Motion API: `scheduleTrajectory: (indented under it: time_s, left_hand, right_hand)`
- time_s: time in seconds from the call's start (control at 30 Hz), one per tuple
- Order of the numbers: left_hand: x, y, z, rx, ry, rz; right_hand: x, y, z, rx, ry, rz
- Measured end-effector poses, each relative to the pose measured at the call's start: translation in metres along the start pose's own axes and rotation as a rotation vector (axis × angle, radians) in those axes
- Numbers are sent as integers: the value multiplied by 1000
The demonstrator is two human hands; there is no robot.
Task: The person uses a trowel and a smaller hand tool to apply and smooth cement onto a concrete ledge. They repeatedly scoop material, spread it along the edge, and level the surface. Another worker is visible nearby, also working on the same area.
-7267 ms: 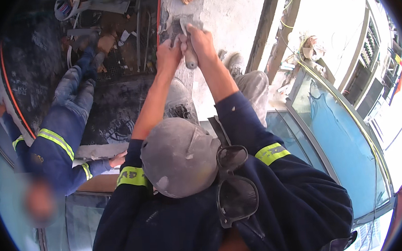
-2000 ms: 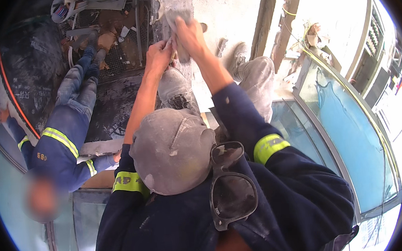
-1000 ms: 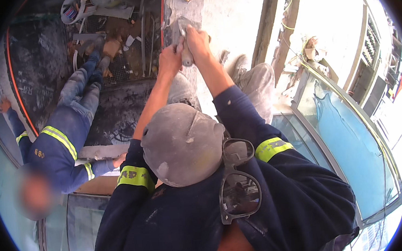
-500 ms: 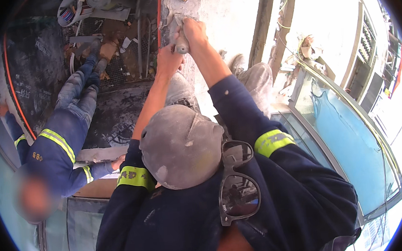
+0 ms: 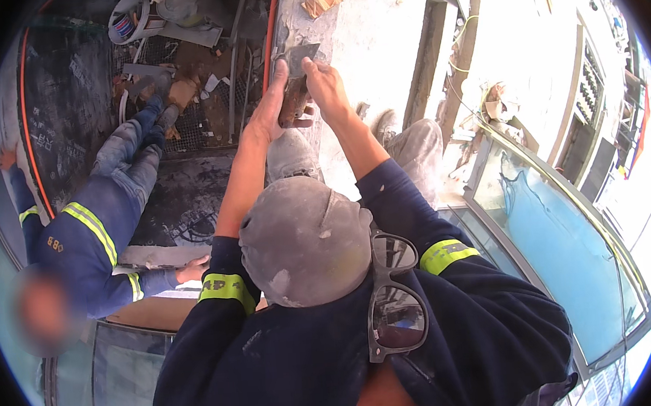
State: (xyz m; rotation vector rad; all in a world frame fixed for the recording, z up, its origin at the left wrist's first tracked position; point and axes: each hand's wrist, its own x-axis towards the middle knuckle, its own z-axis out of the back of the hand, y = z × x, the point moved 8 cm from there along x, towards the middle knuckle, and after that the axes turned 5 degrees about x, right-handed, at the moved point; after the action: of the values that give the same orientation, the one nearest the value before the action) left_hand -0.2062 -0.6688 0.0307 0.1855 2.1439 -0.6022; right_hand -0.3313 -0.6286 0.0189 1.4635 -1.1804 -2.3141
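Note:
My left hand (image 5: 273, 101) and my right hand (image 5: 323, 86) are closed together at the top centre, on a flat metal scraper blade (image 5: 302, 57) and a brown tool piece (image 5: 293, 109) below it, whose shape is partly hidden by my fingers. They are over a dusty grey concrete ledge (image 5: 328, 29), beside an orange line (image 5: 271, 33). A small torn brown piece (image 5: 320, 3) lies farther up the ledge. A dusty grey rounded object, like a helmet (image 5: 304, 242), is between my forearms, and dark sunglasses (image 5: 396, 315) hang at my collar.
At left a co-worker (image 5: 101, 226) in reflective navy clothing is stretched out with arms apart. Beyond lie debris (image 5: 182, 100) and a white bucket (image 5: 128, 21). At right are glass panels (image 5: 551, 240), timber posts (image 5: 451, 51) and yellow cables (image 5: 486, 120).
My hands have shifted lower in the picture; the scraper's blade now shows flat above them, and a brown piece shows where the pale handle was. The co-worker looks much the same.

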Motion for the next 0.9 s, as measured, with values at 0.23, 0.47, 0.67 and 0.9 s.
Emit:
scheduleTrajectory:
  time_s: [0.23, 0.47, 0.67, 0.9]
  left_hand:
    - [-9, -13, -18, 480, -58, -213]
    - [-6, -24, -29, 714, -221, -267]
    - [5, -35, -4, 1088, -531, -481]
    - [12, 0, 1, 1079, -577, -170]
  right_hand:
    - [-31, -27, 39, 312, -227, 47]
    - [-37, -28, 69, 712, -282, -2]
    - [-46, 17, 104, -221, -245, 139]
    - [-82, 37, 36, -830, -46, 270]
